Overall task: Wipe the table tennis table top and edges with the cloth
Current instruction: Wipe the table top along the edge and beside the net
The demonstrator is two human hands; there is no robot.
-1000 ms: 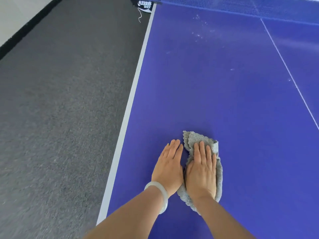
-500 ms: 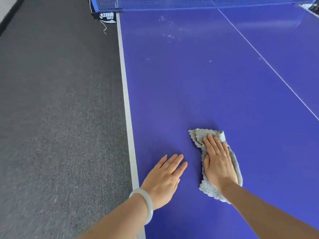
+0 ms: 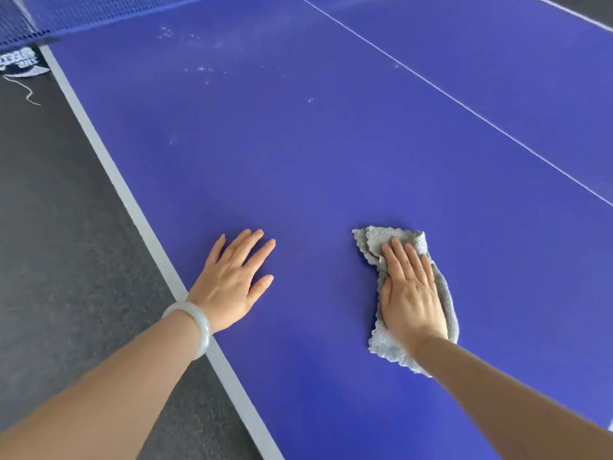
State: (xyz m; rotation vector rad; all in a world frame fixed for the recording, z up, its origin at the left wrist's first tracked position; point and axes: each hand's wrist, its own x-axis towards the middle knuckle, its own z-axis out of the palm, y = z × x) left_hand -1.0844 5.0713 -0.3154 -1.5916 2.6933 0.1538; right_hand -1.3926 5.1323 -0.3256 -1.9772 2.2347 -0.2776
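mid top-wipe: right hand [image 3: 411,293] flat on cloth [image 3: 391,234], left hand [image 3: 232,283] flat, bracing on bench [image 3: 331,144]. next: probably push toward specks [image 3: 200,68], upper left.

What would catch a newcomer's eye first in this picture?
On the wide blue table tennis table top, the right hand presses a crumpled grey terry cloth; the left hand, wearing a pale bangle, rests near the white side edge. Near the blue net, whitish specks dot the surface.

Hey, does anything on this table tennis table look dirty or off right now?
Yes: whitish specks dot the blue table top near the net, well ahead of the cloth under the right hand. They look like unwiped dirt. Nothing looks damaged.
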